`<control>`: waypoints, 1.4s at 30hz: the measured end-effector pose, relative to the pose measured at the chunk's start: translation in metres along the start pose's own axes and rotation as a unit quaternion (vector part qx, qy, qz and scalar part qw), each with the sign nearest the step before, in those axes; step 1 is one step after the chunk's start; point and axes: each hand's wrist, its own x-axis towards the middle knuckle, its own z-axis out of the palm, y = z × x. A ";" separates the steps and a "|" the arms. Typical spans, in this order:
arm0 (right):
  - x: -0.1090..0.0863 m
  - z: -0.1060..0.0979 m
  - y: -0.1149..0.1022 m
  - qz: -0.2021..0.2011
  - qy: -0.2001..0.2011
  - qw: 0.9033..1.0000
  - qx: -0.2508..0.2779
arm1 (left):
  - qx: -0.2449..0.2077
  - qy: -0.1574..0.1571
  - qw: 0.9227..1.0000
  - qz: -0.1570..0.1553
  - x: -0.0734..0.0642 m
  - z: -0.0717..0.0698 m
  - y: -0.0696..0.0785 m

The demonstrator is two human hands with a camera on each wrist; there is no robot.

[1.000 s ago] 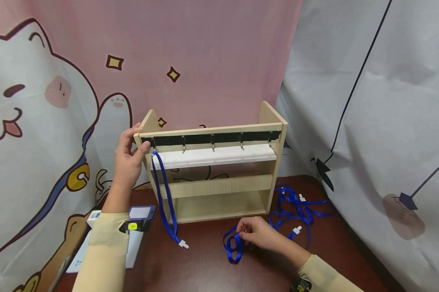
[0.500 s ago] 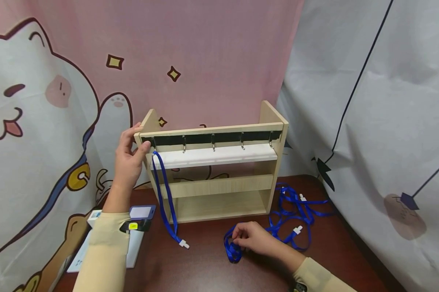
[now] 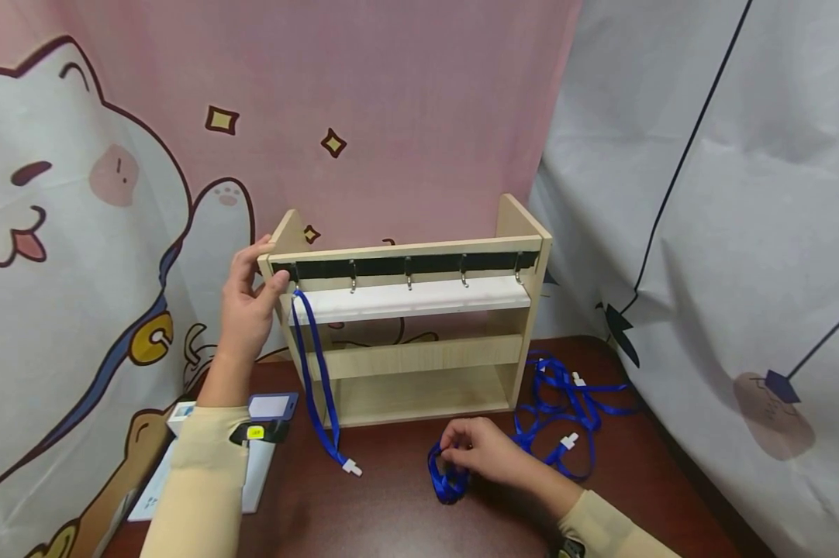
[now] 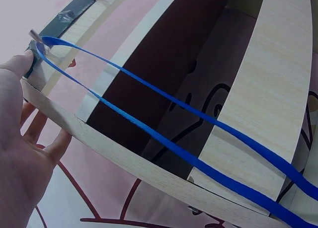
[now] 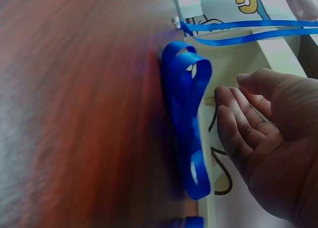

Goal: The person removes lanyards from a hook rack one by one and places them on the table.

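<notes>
My left hand (image 3: 246, 310) grips the upper left side of a light wooden rack (image 3: 419, 360), thumb in front, fingers behind the panel. A blue lanyard (image 3: 325, 395) hangs doubled from the leftmost metal hook, just beside that thumb. Its white clip (image 3: 350, 466) lies on the table. Over a coiled blue lanyard (image 3: 447, 484) on the table is my right hand (image 3: 492, 453). In the right wrist view, its loosely bent fingers (image 5: 233, 123) show a gap to the bundle (image 5: 186, 118) and hold nothing.
Several bare hooks (image 3: 409, 275) line the rack's black strip. More tangled blue lanyards (image 3: 587, 411) lie at its right. A blue-edged badge holder (image 3: 273, 406) and white flat items (image 3: 255, 477) lie by my left forearm. A patterned curtain (image 3: 419, 101) stands behind.
My right hand has shifted slightly left, and its fingers have parted from the strap they pinched. The lanyard loops there have settled lower into a tighter coil. My left hand stays put.
</notes>
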 end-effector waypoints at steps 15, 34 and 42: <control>0.047 -0.015 -0.091 -0.125 0.099 0.987 -0.022 | 0.003 -0.002 1.000 0.001 0.000 -0.001 0.001; 0.142 0.029 -0.212 -0.216 0.186 0.955 -0.079 | 0.014 -0.004 1.000 0.002 0.002 -0.001 -0.001; 0.162 0.040 -0.234 -0.232 0.252 0.931 -0.126 | 0.008 -0.004 1.000 0.009 0.004 -0.001 -0.001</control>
